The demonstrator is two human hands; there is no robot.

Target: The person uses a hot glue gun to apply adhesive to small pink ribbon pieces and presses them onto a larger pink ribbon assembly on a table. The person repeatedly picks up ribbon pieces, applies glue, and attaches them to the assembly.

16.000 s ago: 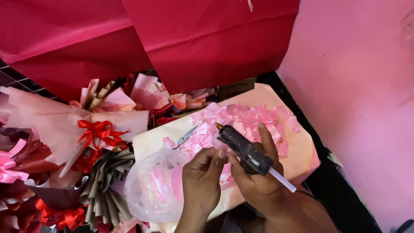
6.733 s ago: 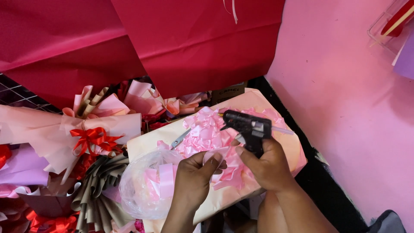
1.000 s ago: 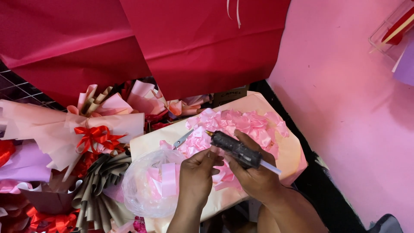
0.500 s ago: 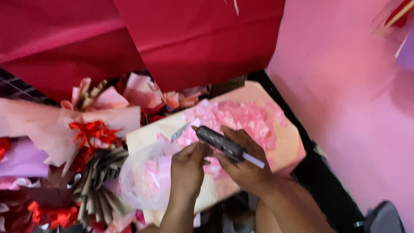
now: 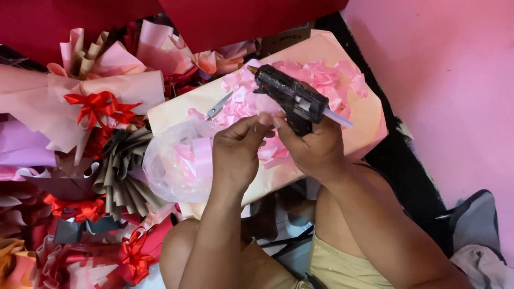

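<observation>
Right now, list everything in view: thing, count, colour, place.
glue gun: one, black, held over the board
ribbon pieces: a heap, pink, on the board
board: one, peach, across the lap
scissors: one pair, grey, lying half under the ribbon
plastic bag: one, clear, with pink ribbon inside, at the board's left edge
bouquet wraps: several, pink and tan, on the left
bows: several, red, on the wraps
paper sheets: red, at the top
wall: pink, on the right
left hand: pinching ribbon by the gun
right hand: gripping the glue gun

Clear plastic bag beside left hand
</observation>
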